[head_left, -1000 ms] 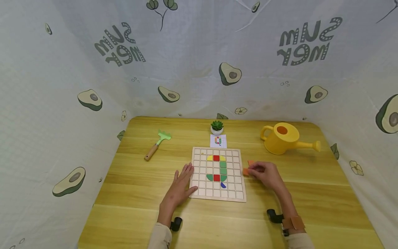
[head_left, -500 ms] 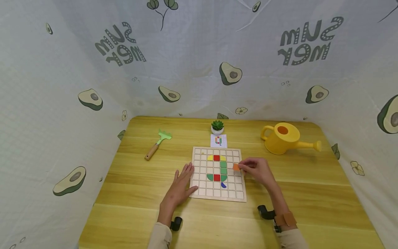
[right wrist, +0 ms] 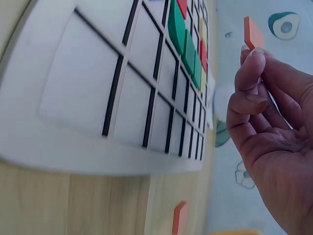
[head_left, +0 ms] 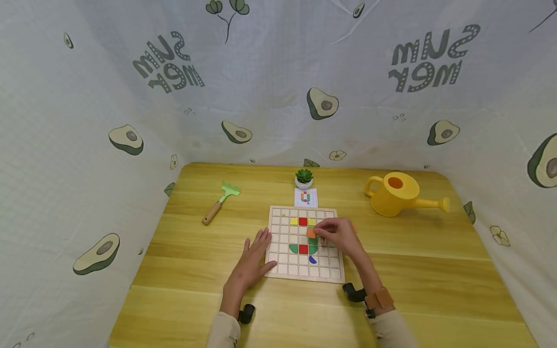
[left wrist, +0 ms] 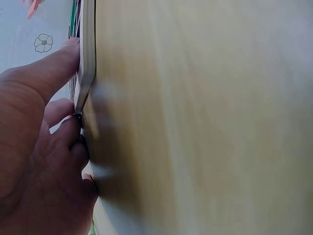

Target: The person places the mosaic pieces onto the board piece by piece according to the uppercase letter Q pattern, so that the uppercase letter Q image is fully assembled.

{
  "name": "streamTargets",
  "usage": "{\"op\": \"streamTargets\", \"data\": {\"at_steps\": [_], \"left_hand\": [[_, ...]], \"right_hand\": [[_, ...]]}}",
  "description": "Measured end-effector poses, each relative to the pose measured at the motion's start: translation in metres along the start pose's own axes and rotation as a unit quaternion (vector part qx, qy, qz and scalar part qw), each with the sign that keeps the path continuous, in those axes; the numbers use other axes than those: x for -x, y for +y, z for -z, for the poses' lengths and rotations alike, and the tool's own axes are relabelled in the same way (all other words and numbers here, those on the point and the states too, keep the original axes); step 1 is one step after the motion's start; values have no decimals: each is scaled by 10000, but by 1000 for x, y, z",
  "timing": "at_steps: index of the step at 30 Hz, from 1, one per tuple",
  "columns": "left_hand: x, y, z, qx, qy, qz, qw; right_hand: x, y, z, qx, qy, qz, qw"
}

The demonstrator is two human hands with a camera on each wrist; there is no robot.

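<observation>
A square wooden grid board (head_left: 283, 270) lies on the table, with red, green, yellow and blue flat pieces set in its cells. My right hand (head_left: 341, 235) pinches an orange square tile (head_left: 311, 233) between thumb and fingertips, held above the green pieces; the right wrist view shows the tile (right wrist: 252, 33) raised off the board. My left hand (head_left: 251, 261) rests along the board's left edge, its thumb on the front corner and its fingers spread, touching the side. A second orange tile (right wrist: 179, 218) lies on the table right of the board, mostly hidden behind my right hand in the head view.
Behind the board lies a pattern card (head_left: 306, 197) with a coloured grid, and a small potted succulent (head_left: 303, 179). At the back right stands a yellow watering can (head_left: 393, 195). A green hand rake (head_left: 220, 203) with a wooden handle lies at the left.
My right hand has picked one orange tile off the table and carried it left over the board's middle. The left hand has stayed in place.
</observation>
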State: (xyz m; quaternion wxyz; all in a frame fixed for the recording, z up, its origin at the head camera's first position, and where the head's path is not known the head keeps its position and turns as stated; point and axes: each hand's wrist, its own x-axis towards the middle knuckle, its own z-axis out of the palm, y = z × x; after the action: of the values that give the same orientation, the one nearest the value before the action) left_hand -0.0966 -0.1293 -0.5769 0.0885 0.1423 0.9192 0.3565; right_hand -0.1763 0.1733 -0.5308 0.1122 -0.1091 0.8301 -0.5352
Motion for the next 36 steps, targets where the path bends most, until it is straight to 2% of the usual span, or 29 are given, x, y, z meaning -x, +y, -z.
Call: {"op": "streamTargets", "data": {"at_steps": [10, 14, 23, 30, 36], "left_hand": [[2, 2, 1, 134, 70, -170, 9997], [4, 4, 4, 145, 23, -200, 9997], [3, 11, 7, -45, -136, 89, 9999], [4, 5, 4, 169, 9, -113, 9998], [4, -1, -1, 73, 99, -112, 9999]], "right_hand": [[-9, -4, -26, -109, -105, 147, 9998], [-9, -5, -36, -12, -29, 162, 9999], [-16, -3, -54, 826, 212, 110, 9963], [-17, -2, -61, 1232, 320, 301, 9914], [-15, -2, -64, 1436, 293, 503, 9879]]}}
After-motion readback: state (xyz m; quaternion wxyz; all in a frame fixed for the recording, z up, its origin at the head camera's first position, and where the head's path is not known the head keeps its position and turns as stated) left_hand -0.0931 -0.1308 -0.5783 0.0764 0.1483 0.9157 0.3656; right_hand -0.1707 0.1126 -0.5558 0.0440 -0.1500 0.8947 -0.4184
